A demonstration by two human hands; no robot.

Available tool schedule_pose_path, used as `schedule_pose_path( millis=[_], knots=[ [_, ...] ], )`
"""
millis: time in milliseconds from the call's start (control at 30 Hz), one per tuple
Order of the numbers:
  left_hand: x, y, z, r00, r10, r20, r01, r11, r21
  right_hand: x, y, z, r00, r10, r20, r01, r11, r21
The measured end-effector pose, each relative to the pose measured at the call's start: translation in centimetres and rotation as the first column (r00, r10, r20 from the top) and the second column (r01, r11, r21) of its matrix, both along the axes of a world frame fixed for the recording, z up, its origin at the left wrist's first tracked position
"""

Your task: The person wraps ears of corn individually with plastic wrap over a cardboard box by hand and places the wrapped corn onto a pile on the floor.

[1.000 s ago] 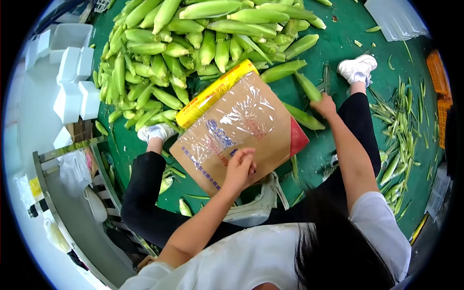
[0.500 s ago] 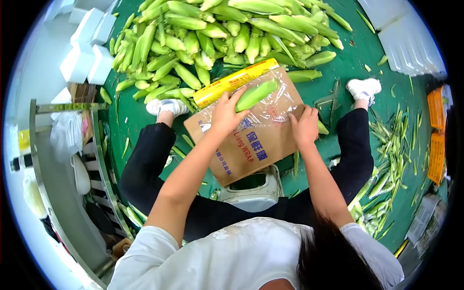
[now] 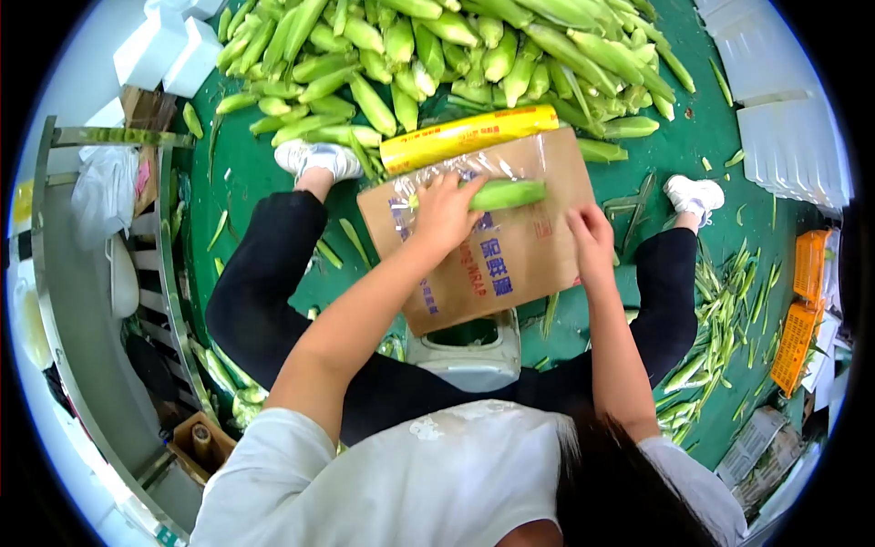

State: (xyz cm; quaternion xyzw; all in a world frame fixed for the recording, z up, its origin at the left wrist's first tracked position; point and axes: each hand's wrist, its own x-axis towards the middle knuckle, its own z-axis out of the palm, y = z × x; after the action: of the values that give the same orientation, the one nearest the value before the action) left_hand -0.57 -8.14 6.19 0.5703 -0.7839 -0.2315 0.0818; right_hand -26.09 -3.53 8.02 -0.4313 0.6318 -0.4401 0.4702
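Observation:
A green-husked ear of corn lies nearly level on top of a brown cardboard box with printed lettering. My left hand is closed over the corn's left end. Beneath and around the corn, clear plastic wrap glints on the box top. A yellow roll of plastic wrap runs along the box's far edge. At the box's right edge is my right hand, its fingers curled and pressed together. What it pinches, if anything, is hidden.
A large heap of corn lies on the green floor ahead. The box rests on a pale stool between my legs. Loose husks are scattered at right, beside orange crates. A metal rack stands at left.
The corn has turned from a slant to nearly level, with my left hand still on it. My right hand has gone from lying spread on the box edge to closed fingers there. The view has shifted.

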Motion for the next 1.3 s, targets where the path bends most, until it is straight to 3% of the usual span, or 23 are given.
schedule_pose_path(
  millis=[33, 67, 100, 133, 200, 300, 367, 400, 500, 533, 600, 633, 733, 800, 867, 933, 1000, 1067, 1100, 1133, 1200, 1267, 1300],
  knots=[
    [-0.4, -0.4, 0.0, 1.0, -0.014, -0.017, 0.014, 1.0, 0.019, 2.5, -1.2, 1.0, 0.965, 0.039, -0.261, -0.056, 0.997, -0.058],
    [-0.7, -0.7, 0.1, 0.999, -0.024, -0.029, 0.024, 0.999, 0.026, 4.4, -3.1, 0.5, 0.85, 0.117, -0.513, -0.284, 0.923, -0.26],
    [-0.7, -0.2, -0.5, 0.998, -0.03, -0.054, 0.022, 0.99, -0.139, 5.8, -4.8, 0.0, 0.674, 0.099, -0.732, -0.527, 0.759, -0.382],
    [-0.3, 0.2, 0.0, 0.99, -0.066, -0.128, 0.021, 0.946, -0.324, 6.4, -5.7, -1.6, 0.689, 0.175, -0.703, -0.559, 0.747, -0.361],
    [3.9, 1.5, -1.5, 0.937, -0.295, -0.185, 0.182, 0.867, -0.464, 7.0, -6.3, -5.5, 0.701, 0.32, -0.638, -0.619, 0.717, -0.32],
    [9.8, 4.9, -2.5, 0.884, -0.464, -0.049, 0.441, 0.866, -0.238, 7.1, -6.3, -3.9, 0.522, 0.322, -0.79, -0.741, 0.63, -0.233],
    [10.5, 5.3, -2.5, 0.961, -0.274, -0.018, 0.26, 0.929, -0.263, 6.9, -6.3, -4.2, 0.385, 0.329, -0.862, -0.807, 0.573, -0.142],
    [10.2, 4.9, -2.5, 0.98, -0.197, -0.031, 0.176, 0.929, -0.325, 6.9, -6.8, -4.4, 0.403, 0.33, -0.854, -0.804, 0.573, -0.158],
    [10.3, 3.3, -3.4, 0.981, -0.189, 0.034, 0.192, 0.96, -0.204, 6.9, -7.0, -4.5, 0.433, 0.358, -0.828, -0.787, 0.597, -0.154],
    [10.5, 2.8, -2.7, 0.938, -0.34, -0.072, 0.296, 0.891, -0.345, 6.5, -6.8, -4.3, 0.405, 0.375, -0.834, -0.806, 0.577, -0.131],
    [11.5, 3.7, -1.7, 0.845, -0.508, -0.17, 0.478, 0.858, -0.186, 5.3, -6.1, -3.7, 0.338, 0.415, -0.845, -0.846, 0.528, -0.079],
    [11.3, 4.7, -0.9, 0.854, -0.465, -0.234, 0.456, 0.885, -0.098, 4.5, -5.1, -2.9, 0.223, 0.474, -0.852, -0.883, 0.469, 0.03],
    [10.1, 5.8, 0.0, 0.857, -0.32, -0.404, 0.391, 0.914, 0.106, 2.8, -2.0, -0.6, 0.079, 0.664, -0.744, -0.925, 0.326, 0.193],
    [7.9, 5.9, -1.6, 0.833, -0.187, -0.521, 0.337, 0.918, 0.21, 2.4, 0.0, -1.1, 0.119, 0.702, -0.702, -0.917, 0.348, 0.193],
    [6.3, 4.4, -3.9, 0.879, -0.267, -0.395, 0.34, 0.932, 0.126, 2.3, 0.7, -2.2, 0.203, 0.693, -0.691, -0.906, 0.4, 0.136],
    [4.7, 3.0, -3.7, 0.93, -0.315, -0.191, 0.321, 0.947, -0.001, 3.5, -0.9, -3.2, 0.22, 0.509, -0.832, -0.89, 0.454, 0.043],
    [3.8, -1.0, -2.2, 0.914, -0.365, 0.178, 0.384, 0.919, -0.092, 5.0, -4.0, -4.5, 0.28, 0.294, -0.914, -0.876, 0.468, -0.118],
    [5.0, -5.1, -2.1, 0.968, -0.25, -0.029, 0.25, 0.946, 0.205, 6.8, -8.3, -4.9, 0.34, 0.24, -0.909, -0.795, 0.59, -0.142],
    [5.5, -7.0, -0.5, 0.99, -0.132, -0.048, 0.139, 0.973, 0.186, 7.7, -10.0, -4.4, 0.365, 0.203, -0.909, -0.751, 0.641, -0.159],
    [6.0, -8.8, 1.0, 0.997, -0.013, -0.073, 0.025, 0.986, 0.167, 8.9, -10.8, -3.2, 0.327, 0.373, -0.868, -0.747, 0.665, 0.005],
    [6.8, -11.5, 1.7, 0.992, 0.031, -0.121, -0.045, 0.993, -0.112, 10.6, -11.3, -0.9, 0.26, 0.677, -0.689, -0.711, 0.617, 0.338],
    [5.7, -12.4, 2.3, 0.978, 0.019, -0.209, -0.042, 0.993, -0.11, 11.6, -9.1, -2.1, 0.217, 0.607, -0.764, -0.761, 0.596, 0.257],
    [4.5, -12.5, 1.5, 0.939, -0.027, -0.344, 0.015, 0.999, -0.035, 11.7, -8.3, -2.0, 0.195, 0.556, -0.808, -0.759, 0.607, 0.234]
  ],
)
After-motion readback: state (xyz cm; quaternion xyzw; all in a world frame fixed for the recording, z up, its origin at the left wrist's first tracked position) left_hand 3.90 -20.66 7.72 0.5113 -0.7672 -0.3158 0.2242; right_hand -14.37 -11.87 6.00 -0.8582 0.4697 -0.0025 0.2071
